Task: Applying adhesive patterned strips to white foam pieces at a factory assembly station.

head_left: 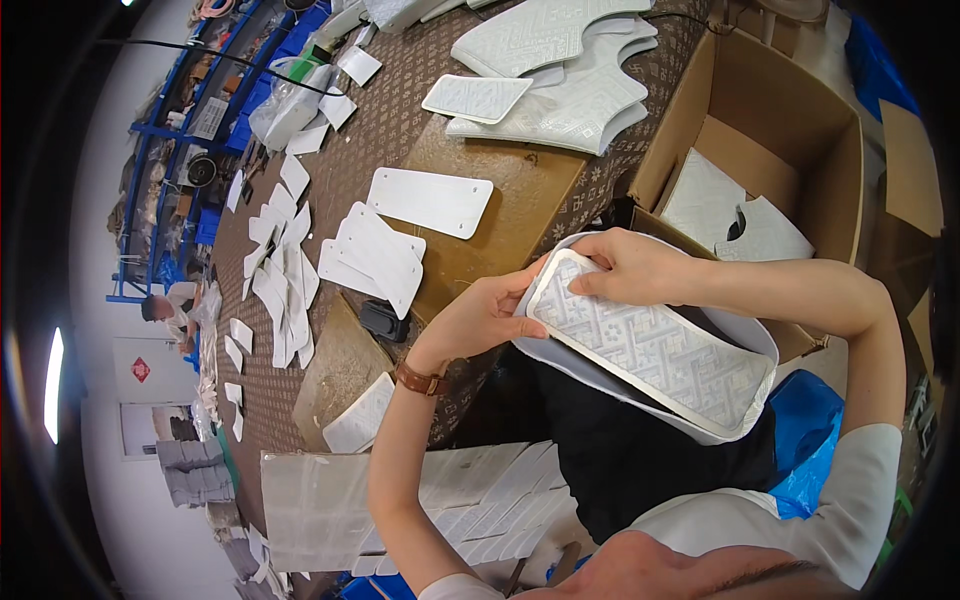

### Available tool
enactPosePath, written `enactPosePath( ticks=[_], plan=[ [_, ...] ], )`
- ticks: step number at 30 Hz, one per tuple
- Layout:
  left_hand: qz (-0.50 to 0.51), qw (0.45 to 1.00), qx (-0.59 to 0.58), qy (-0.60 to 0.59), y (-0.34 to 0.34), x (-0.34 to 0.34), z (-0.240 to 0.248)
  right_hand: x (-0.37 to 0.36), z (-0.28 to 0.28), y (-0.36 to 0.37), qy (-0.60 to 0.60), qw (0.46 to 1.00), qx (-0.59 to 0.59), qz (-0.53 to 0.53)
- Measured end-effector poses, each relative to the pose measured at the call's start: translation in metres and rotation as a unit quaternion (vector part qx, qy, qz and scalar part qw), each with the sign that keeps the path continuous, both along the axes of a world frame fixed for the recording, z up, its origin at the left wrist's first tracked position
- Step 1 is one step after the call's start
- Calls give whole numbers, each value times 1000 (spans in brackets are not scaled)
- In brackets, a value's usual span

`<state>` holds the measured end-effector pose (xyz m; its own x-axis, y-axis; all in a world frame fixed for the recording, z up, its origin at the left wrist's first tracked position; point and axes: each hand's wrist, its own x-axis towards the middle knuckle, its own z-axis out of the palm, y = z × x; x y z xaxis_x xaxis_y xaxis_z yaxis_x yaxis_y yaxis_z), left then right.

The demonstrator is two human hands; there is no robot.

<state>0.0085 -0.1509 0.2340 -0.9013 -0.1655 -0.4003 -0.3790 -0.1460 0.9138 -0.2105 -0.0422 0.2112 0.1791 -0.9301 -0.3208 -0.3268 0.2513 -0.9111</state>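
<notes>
Over my lap I hold a long patterned panel (650,345), pale grey with a cream padded border and rounded corners. My left hand (490,315) grips its upper left end, thumb near the corner and fingers partly hidden behind. My right hand (630,268) pinches the top edge, thumb lying on the patterned face and fingers curled over behind. Around and under the panel shows a larger white curved piece (560,355), its rim standing out past the panel. Whether the two are joined cannot be made out.
Loose white panels (430,200) lie on the brown patterned tabletop (480,25), near a small black object (383,320). Patterned cut pieces (560,110) are stacked at the far side. An open cardboard box (740,95) stands right, a blue bag (805,430) below it. Another person (180,305) sits far left.
</notes>
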Motion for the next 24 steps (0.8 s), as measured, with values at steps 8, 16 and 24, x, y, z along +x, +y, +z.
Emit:
enactPosePath(
  ticks=[8, 16, 24],
  plan=[
    [15, 1000, 2, 16, 7, 5, -7, 4, -4, 4, -4, 1000, 9, 2],
    [21, 999, -14, 24, 6, 2, -8, 4, 0, 2, -28, 1000, 0, -3],
    [11, 999, -8, 30, 5, 4, -9, 4, -3, 1, -46, 999, 15, -8]
  ],
)
